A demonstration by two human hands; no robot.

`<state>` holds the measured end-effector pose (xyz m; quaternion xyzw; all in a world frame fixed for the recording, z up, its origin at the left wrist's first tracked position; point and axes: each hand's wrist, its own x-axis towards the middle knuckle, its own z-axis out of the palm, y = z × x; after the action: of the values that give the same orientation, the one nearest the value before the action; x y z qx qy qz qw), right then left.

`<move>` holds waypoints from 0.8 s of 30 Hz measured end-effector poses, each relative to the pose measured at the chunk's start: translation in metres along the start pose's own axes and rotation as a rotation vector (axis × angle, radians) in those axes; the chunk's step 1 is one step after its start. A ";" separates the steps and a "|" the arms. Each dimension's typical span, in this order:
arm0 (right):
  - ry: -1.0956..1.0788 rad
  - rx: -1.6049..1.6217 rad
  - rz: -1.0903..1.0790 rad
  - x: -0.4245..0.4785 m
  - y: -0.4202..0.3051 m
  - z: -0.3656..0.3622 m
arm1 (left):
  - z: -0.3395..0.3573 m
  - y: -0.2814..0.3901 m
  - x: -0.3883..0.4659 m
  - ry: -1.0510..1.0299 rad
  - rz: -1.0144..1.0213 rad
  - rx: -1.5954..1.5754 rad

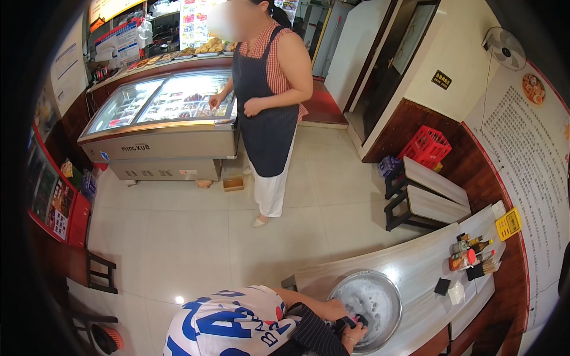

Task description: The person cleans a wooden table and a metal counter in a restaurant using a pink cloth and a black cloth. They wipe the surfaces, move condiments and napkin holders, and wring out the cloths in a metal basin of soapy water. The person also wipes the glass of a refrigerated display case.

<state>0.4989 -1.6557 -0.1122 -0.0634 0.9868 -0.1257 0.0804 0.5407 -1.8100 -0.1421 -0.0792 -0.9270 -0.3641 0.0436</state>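
Note:
A round metal basin (396,307) of foamy water (378,302) stands on a pale wood-grain table at the lower right. Both of my hands reach into its near side. My left hand (336,309) grips a dark, wet item (349,321), which looks like cloth and shows a little pink. Lower in the picture, my right hand (355,334), with a bracelet at the wrist, closes on the same item. My fingers and the foam partly hide it. A dark pinstriped sleeve or apron part (318,327) hangs beside my forearms.
Sauce bottles and jars (474,253), a black box (442,286) and white tissues (456,292) share the table (427,267). Benches (434,191) and a red crate (427,144) line the wall. A person in an apron (271,111) stands by a glass-topped freezer (164,138).

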 end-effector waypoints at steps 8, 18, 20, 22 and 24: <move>0.004 0.063 -0.132 0.003 0.022 0.006 | -0.028 0.019 0.000 -0.037 0.015 0.174; 0.094 0.180 -0.221 0.007 0.002 -0.041 | -0.087 0.056 0.057 0.234 0.050 -0.352; 0.117 0.119 -0.180 0.012 -0.004 -0.070 | -0.108 0.076 0.065 0.265 0.073 -0.419; 0.202 0.116 -0.199 0.019 -0.005 -0.093 | -0.127 0.088 0.075 0.226 0.038 -0.473; 0.206 0.245 -0.165 0.020 -0.015 -0.128 | -0.140 0.093 0.086 0.306 0.088 -0.438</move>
<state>0.4582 -1.6425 0.0108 -0.1207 0.9585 -0.2570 -0.0245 0.4763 -1.8284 0.0341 -0.0711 -0.8043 -0.5616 0.1807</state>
